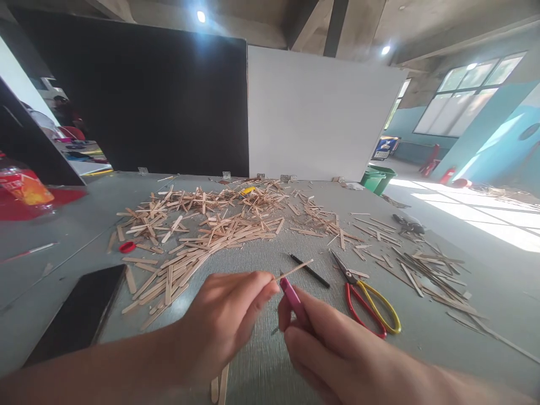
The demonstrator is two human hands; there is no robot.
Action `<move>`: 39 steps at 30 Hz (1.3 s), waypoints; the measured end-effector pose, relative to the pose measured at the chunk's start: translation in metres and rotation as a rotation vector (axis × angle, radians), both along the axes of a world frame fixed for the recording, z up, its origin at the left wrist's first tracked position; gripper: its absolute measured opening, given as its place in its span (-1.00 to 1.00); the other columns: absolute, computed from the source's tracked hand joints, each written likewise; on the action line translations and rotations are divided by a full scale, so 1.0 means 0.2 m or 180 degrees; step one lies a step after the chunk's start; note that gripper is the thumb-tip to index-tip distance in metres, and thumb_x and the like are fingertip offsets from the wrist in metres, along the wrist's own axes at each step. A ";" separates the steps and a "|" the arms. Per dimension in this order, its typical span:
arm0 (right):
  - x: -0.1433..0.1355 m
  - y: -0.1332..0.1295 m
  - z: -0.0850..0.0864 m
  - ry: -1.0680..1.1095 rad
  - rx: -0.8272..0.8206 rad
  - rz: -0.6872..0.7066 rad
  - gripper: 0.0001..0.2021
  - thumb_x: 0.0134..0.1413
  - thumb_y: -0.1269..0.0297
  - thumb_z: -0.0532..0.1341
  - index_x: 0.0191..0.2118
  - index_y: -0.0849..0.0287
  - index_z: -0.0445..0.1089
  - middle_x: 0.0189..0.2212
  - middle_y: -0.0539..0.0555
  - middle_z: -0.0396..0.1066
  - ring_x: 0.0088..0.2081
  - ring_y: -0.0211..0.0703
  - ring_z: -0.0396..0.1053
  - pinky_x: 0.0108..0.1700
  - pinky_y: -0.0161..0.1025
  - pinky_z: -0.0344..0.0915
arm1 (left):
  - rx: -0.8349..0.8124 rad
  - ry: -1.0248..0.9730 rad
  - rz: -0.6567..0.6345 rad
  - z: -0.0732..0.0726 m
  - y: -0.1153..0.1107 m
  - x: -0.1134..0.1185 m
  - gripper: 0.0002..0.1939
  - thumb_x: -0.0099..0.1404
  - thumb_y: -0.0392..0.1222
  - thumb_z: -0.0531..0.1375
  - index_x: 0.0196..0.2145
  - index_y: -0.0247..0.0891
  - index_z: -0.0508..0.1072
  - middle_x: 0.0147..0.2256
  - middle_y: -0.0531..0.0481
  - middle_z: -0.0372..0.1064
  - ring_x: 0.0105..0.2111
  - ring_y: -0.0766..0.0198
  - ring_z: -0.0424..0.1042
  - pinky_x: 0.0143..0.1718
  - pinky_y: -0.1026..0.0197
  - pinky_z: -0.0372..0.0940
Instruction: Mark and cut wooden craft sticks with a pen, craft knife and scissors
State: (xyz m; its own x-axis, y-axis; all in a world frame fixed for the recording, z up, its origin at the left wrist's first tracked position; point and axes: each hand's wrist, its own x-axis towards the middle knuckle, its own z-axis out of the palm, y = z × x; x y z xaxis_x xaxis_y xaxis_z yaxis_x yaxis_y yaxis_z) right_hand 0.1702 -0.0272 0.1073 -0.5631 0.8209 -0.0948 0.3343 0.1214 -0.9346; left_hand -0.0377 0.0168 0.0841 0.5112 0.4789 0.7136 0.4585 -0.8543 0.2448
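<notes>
My left hand pinches a thin wooden craft stick, its free end pointing up and to the right. Wrapped in the fingers of my right hand is a pink-handled tool, which looks like a small craft knife; its blade is hard to make out. The tool's tip is close to the stick, near my left fingertips, and I cannot tell if they touch. Just beyond lies a black pen-like rod. Scissors with one red and one yellow handle rest right of my right hand.
Loose craft sticks are heaped across the table, with thin strips at right. A black phone-like slab, a red cap and a drink bottle are at left. Black and white panels close off the back.
</notes>
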 end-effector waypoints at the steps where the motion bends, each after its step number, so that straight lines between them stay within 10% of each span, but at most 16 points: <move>1: 0.01 0.00 -0.02 -0.0141 0.0332 -0.0273 -0.94 0.30 0.36 0.12 -0.18 0.12 0.18 -0.46 -0.07 0.24 -0.48 -0.28 0.16 -0.45 -0.32 0.10 | 0.0033 -0.0039 0.0006 0.00 0.01 0.00 -0.79 0.56 -0.32 0.05 -0.25 -0.21 0.42 -0.48 0.13 0.43 -0.59 0.40 0.33 -0.51 0.30 0.23; 9: 0.06 0.01 -0.12 -0.2428 0.4919 -0.1075 -0.54 0.25 0.70 -0.11 0.21 0.68 0.22 -0.32 0.35 0.51 -0.40 0.04 0.50 -0.47 -0.12 0.47 | -0.0122 -0.0127 0.0318 0.00 0.05 -0.01 -0.77 0.55 -0.31 0.04 -0.28 -0.25 0.41 -0.59 0.20 0.24 -0.66 0.40 0.16 -0.57 0.28 0.09; 15: 0.04 0.04 -0.12 -0.2818 0.5030 -0.0906 -0.58 0.16 0.78 -0.02 0.12 0.75 0.29 -0.48 0.20 0.47 -0.52 -0.04 0.48 -0.55 -0.15 0.48 | -0.0592 -0.0142 0.0481 -0.01 0.07 0.01 -0.68 0.55 -0.26 0.02 -0.41 -0.22 0.33 -0.63 0.26 -0.03 -0.67 0.42 -0.02 -0.62 0.30 -0.04; 27: 0.08 0.02 -0.08 -0.2707 0.5004 -0.0969 -0.62 0.24 0.72 0.00 0.13 0.72 0.30 -0.47 0.18 0.47 -0.51 -0.03 0.47 -0.58 -0.16 0.30 | -0.1119 -0.0201 0.0616 -0.01 0.09 0.01 -0.63 0.59 -0.12 -0.01 -0.34 -0.23 0.45 -0.68 0.27 0.05 -0.72 0.43 0.07 -0.65 0.33 -0.01; 30: 0.10 0.03 -0.08 -0.1954 0.3864 -0.1050 -0.73 0.38 0.48 0.08 0.09 0.41 0.38 -0.41 0.12 0.48 -0.47 -0.09 0.44 -0.52 -0.21 0.26 | -0.1136 -0.0268 0.0490 -0.02 0.08 0.01 -0.62 0.59 -0.11 -0.03 -0.35 -0.23 0.42 -0.67 0.26 0.08 -0.71 0.43 0.10 -0.66 0.32 0.00; 36: 0.12 0.04 0.05 0.0618 -0.1581 -0.0111 -0.77 0.46 0.06 0.04 -0.19 0.07 0.27 -0.53 -0.15 0.09 -0.62 -0.38 -0.01 -0.67 -0.46 -0.07 | -0.0725 -0.0260 0.0032 -0.03 0.04 0.03 -0.69 0.58 -0.24 -0.02 -0.32 -0.22 0.41 -0.63 0.24 0.17 -0.68 0.44 0.20 -0.59 0.34 0.12; 39: 0.07 0.04 0.05 0.1216 -0.2627 0.0139 -0.78 0.45 0.12 0.04 -0.27 0.06 0.15 -0.59 -0.21 -0.03 -0.67 -0.40 -0.22 -0.71 -0.50 -0.23 | -0.0705 -0.0375 -0.0013 -0.03 0.02 0.04 -0.69 0.56 -0.28 -0.01 -0.35 -0.22 0.39 -0.65 0.25 0.16 -0.70 0.45 0.19 -0.62 0.36 0.11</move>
State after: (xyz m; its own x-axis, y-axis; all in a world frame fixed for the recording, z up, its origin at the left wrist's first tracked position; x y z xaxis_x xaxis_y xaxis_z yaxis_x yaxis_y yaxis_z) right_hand 0.1843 -0.0201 0.1181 -0.7060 0.5522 -0.4435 -0.0051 -0.6301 -0.7765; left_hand -0.0295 0.0216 0.0780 0.4331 0.6284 0.6462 0.4124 -0.7756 0.4778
